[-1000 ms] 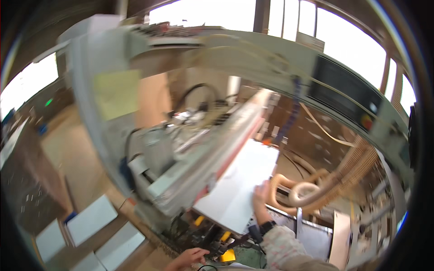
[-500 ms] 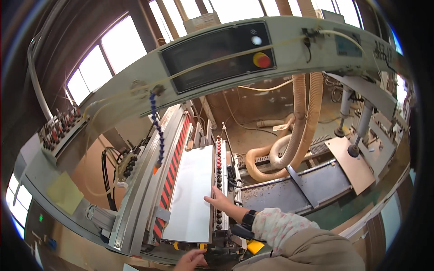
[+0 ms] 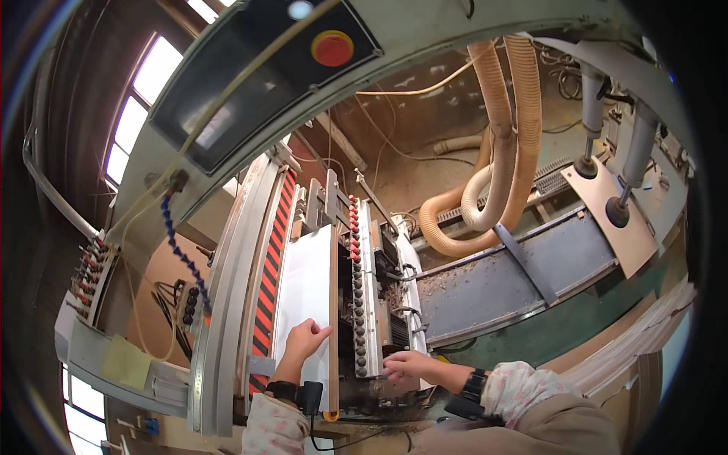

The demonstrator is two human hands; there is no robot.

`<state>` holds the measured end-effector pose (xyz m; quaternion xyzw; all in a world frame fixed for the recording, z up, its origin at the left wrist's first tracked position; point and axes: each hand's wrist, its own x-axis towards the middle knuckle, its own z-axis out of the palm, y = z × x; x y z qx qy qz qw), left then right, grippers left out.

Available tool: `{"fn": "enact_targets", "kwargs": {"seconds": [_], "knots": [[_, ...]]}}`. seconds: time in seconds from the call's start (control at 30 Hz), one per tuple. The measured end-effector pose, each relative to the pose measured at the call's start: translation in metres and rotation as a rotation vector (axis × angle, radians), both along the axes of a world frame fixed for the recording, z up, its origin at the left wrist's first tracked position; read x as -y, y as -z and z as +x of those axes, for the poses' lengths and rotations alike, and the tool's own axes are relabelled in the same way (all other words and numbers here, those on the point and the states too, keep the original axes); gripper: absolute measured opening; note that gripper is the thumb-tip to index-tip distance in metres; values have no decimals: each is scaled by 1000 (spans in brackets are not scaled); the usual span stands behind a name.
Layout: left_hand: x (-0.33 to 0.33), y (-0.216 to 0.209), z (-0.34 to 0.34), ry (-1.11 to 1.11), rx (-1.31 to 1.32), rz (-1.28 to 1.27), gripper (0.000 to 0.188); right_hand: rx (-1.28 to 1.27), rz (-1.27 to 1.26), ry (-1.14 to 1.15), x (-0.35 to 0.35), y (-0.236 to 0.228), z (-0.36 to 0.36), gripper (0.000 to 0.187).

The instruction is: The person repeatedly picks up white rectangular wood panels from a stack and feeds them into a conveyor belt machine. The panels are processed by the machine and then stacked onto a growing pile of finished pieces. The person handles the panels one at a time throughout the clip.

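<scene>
A long white panel (image 3: pixel 309 262) with a brown side edge lies lengthwise on the machine bed. My left hand (image 3: pixel 305 340) is over its near part, with bent fingers and thumb closed at the right edge. My right hand (image 3: pixel 409 366) is off the panel, at the near end of a rail lined with black and red knobs (image 3: pixel 359 311). Its fingers are loosely bent and slightly apart, with nothing visible in them. A black device with a cable (image 3: pixel 312 397) sits at my left wrist, and a black band (image 3: pixel 475 385) circles my right wrist.
A red-and-black striped guard (image 3: pixel 271 265) runs left of the panel. The machine's beam with a red stop button (image 3: pixel 332 48) crosses overhead. A blue jointed hose (image 3: pixel 182 254) hangs at left. Ribbed ducts (image 3: pixel 523 129) and a grey chip-strewn tray (image 3: pixel 478 299) are at right.
My view has turned and moved closer. My left hand has come up from the near edge onto the panel. My right hand has left the panel's edge and moved toward me, right of it.
</scene>
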<state>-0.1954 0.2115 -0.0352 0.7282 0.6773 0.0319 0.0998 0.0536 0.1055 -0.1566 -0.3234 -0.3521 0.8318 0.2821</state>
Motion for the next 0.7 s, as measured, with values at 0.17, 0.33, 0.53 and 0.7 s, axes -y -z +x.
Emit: {"fn": "enact_targets", "kwargs": {"seconds": [0.17,0.33,0.53,0.7], "knots": [[-13,7,18,-42,-145,25,47,5,-105,75,-5,39,46,38],[-26,14,17,-23,-147,19,47,-43,-182,78,-16,65,46,38],[-25,11,12,4,-66,-9,43,-57,-213,-3,-39,61,25,38],[-36,0,22,91,-139,-43,38,-87,-138,-2,-69,46,-6,40]]}}
